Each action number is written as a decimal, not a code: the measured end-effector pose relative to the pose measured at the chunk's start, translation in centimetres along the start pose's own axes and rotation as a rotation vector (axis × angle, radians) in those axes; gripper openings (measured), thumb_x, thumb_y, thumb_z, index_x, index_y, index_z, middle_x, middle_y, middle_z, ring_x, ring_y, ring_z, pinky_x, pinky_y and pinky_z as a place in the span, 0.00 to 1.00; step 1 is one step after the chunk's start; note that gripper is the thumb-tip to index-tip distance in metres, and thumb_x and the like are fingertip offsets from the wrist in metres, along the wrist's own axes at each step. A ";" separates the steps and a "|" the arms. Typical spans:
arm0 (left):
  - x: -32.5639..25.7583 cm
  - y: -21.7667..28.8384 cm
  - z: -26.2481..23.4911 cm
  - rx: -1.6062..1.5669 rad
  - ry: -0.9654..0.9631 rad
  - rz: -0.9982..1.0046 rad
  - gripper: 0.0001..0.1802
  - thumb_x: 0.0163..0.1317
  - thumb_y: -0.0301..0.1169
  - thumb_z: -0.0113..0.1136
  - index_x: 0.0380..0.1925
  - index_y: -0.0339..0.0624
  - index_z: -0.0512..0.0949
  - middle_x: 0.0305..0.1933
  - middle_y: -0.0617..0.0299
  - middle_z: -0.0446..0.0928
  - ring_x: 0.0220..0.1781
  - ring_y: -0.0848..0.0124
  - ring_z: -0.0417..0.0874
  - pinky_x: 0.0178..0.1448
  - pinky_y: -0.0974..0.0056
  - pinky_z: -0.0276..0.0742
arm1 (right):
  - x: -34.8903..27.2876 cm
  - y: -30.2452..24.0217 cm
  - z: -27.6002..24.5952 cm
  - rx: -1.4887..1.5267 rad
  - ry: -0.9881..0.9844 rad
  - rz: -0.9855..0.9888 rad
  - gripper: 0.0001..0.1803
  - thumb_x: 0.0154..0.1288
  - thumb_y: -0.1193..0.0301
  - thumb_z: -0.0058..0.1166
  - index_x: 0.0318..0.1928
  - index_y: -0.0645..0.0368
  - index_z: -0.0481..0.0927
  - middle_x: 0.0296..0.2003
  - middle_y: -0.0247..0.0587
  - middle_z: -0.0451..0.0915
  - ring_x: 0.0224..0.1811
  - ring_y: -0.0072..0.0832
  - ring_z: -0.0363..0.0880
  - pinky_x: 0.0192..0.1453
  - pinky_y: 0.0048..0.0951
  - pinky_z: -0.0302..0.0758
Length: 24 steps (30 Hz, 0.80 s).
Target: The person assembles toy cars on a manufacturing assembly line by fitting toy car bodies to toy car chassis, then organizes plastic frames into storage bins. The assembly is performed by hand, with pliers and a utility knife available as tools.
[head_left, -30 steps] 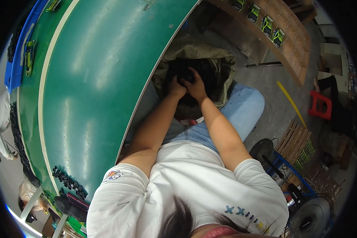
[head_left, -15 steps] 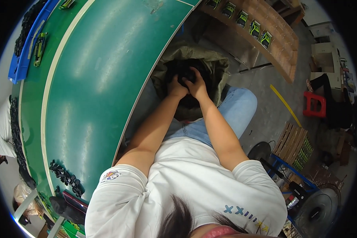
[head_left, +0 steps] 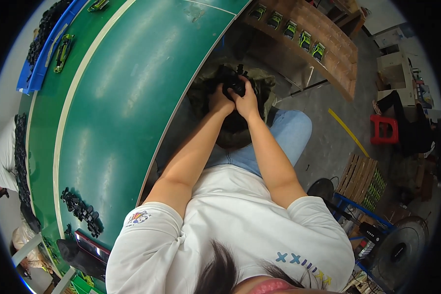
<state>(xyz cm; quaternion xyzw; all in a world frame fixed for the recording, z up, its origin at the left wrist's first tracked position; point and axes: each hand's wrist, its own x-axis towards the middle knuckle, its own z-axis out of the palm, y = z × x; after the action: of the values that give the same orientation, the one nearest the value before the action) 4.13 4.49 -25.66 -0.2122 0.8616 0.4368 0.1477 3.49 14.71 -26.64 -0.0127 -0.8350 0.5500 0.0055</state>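
Note:
My left hand (head_left: 221, 101) and my right hand (head_left: 246, 102) are close together over the mouth of an olive-green sack (head_left: 265, 83). Between them is a clump of black plastic parts (head_left: 234, 85), with small prongs poking up past the fingers. Both hands curl around this clump from either side. Its exact kind is too dark to make out. The sack stands on the floor between my legs, and its inside is mostly in shadow.
On my left runs a green table (head_left: 132, 88), bearing a row of black parts (head_left: 82, 211) and a dark red-edged phone (head_left: 92, 245). A blue bin (head_left: 29, 81) lies beyond. A wooden tray (head_left: 335, 51) holds several green toy cars. A fan (head_left: 402, 250) and red stool (head_left: 384, 130) are right.
The black clump has come up higher between my hands, and its prongs now show above my fingers. The whole view has shifted slightly.

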 end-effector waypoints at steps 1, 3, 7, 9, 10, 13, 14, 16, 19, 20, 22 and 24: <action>0.0 0.4 -0.2 -0.006 0.002 -0.008 0.45 0.38 0.30 0.67 0.62 0.46 0.61 0.54 0.44 0.73 0.58 0.53 0.73 0.58 0.60 0.71 | 0.1 -0.5 -0.2 -0.013 0.010 0.002 0.33 0.52 0.65 0.62 0.59 0.54 0.66 0.53 0.55 0.71 0.55 0.47 0.71 0.55 0.36 0.70; 0.2 1.0 -0.5 -0.006 -0.016 0.014 0.46 0.40 0.30 0.67 0.63 0.50 0.59 0.55 0.44 0.70 0.57 0.53 0.73 0.58 0.59 0.71 | 0.3 -1.2 -0.6 -0.029 0.045 -0.063 0.33 0.52 0.65 0.62 0.59 0.54 0.66 0.52 0.54 0.71 0.55 0.46 0.71 0.55 0.36 0.70; -1.2 3.0 -2.0 -0.163 -0.048 0.152 0.42 0.43 0.32 0.65 0.62 0.41 0.60 0.54 0.44 0.73 0.58 0.56 0.74 0.58 0.62 0.70 | 0.7 -2.8 -1.9 -0.044 0.051 -0.083 0.32 0.52 0.65 0.62 0.58 0.51 0.67 0.52 0.53 0.72 0.53 0.45 0.73 0.55 0.36 0.70; -2.9 5.3 -3.7 -0.153 -0.061 0.150 0.41 0.44 0.32 0.64 0.62 0.39 0.61 0.54 0.44 0.73 0.58 0.56 0.74 0.58 0.62 0.70 | 0.7 -4.3 -2.8 -0.061 0.076 -0.108 0.32 0.52 0.65 0.62 0.58 0.51 0.67 0.51 0.52 0.72 0.53 0.45 0.73 0.54 0.36 0.70; -3.4 6.1 -4.1 -0.142 -0.072 0.139 0.40 0.45 0.33 0.63 0.61 0.38 0.61 0.54 0.44 0.73 0.58 0.56 0.74 0.58 0.61 0.70 | 0.7 -5.0 -3.2 -0.076 0.093 -0.130 0.32 0.52 0.65 0.62 0.58 0.50 0.67 0.51 0.52 0.73 0.52 0.44 0.73 0.54 0.36 0.70; -3.6 7.3 -4.2 -0.117 -0.020 0.262 0.39 0.46 0.34 0.62 0.61 0.38 0.61 0.54 0.43 0.73 0.58 0.54 0.74 0.59 0.61 0.69 | 1.0 -6.3 -4.7 -0.073 0.125 -0.181 0.31 0.52 0.65 0.63 0.58 0.50 0.67 0.50 0.51 0.73 0.51 0.44 0.74 0.54 0.36 0.71; -3.7 7.9 -4.2 -0.065 -0.005 0.239 0.39 0.46 0.34 0.62 0.61 0.38 0.62 0.54 0.43 0.73 0.57 0.53 0.74 0.59 0.60 0.69 | 1.2 -6.8 -5.3 -0.091 0.144 -0.212 0.31 0.51 0.65 0.63 0.57 0.50 0.67 0.50 0.51 0.73 0.51 0.44 0.74 0.53 0.36 0.71; -3.7 9.3 -4.2 -0.084 0.000 0.262 0.40 0.46 0.37 0.64 0.61 0.43 0.61 0.53 0.44 0.73 0.58 0.51 0.72 0.59 0.59 0.69 | 1.5 -8.2 -6.6 -0.099 0.168 -0.232 0.31 0.51 0.64 0.63 0.57 0.49 0.68 0.49 0.51 0.74 0.50 0.44 0.75 0.52 0.36 0.71; -4.3 12.1 -4.5 -0.137 -0.019 0.289 0.38 0.50 0.40 0.61 0.62 0.44 0.61 0.53 0.40 0.72 0.58 0.50 0.71 0.59 0.58 0.70 | 2.1 -10.8 -9.2 -0.180 0.217 -0.257 0.30 0.51 0.63 0.64 0.56 0.49 0.69 0.49 0.52 0.74 0.50 0.43 0.75 0.53 0.36 0.71; -4.7 13.2 -4.9 -0.152 -0.026 0.300 0.37 0.50 0.41 0.61 0.61 0.45 0.61 0.53 0.40 0.72 0.58 0.50 0.71 0.59 0.58 0.70 | 2.2 -11.8 -10.0 -0.187 0.226 -0.265 0.30 0.51 0.63 0.64 0.56 0.49 0.70 0.48 0.52 0.75 0.50 0.44 0.75 0.53 0.36 0.71; -5.5 15.6 -5.4 -0.163 0.008 0.342 0.35 0.50 0.40 0.60 0.59 0.44 0.64 0.53 0.42 0.73 0.57 0.53 0.73 0.58 0.60 0.71 | 2.6 -13.9 -11.9 -0.210 0.249 -0.299 0.30 0.51 0.63 0.64 0.55 0.50 0.70 0.48 0.52 0.75 0.50 0.44 0.75 0.53 0.36 0.71; -5.9 17.4 -6.3 -0.199 0.055 0.380 0.32 0.51 0.40 0.60 0.57 0.41 0.67 0.52 0.45 0.74 0.56 0.55 0.75 0.57 0.61 0.71 | 2.9 -16.7 -13.0 -0.230 0.258 -0.332 0.29 0.51 0.62 0.63 0.54 0.52 0.71 0.47 0.53 0.76 0.49 0.43 0.75 0.52 0.36 0.72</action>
<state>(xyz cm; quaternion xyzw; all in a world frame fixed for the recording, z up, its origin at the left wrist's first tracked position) 0.18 9.93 -7.48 -0.0712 0.8424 0.5338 0.0175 0.65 20.17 -6.15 0.0539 -0.8752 0.4366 0.2012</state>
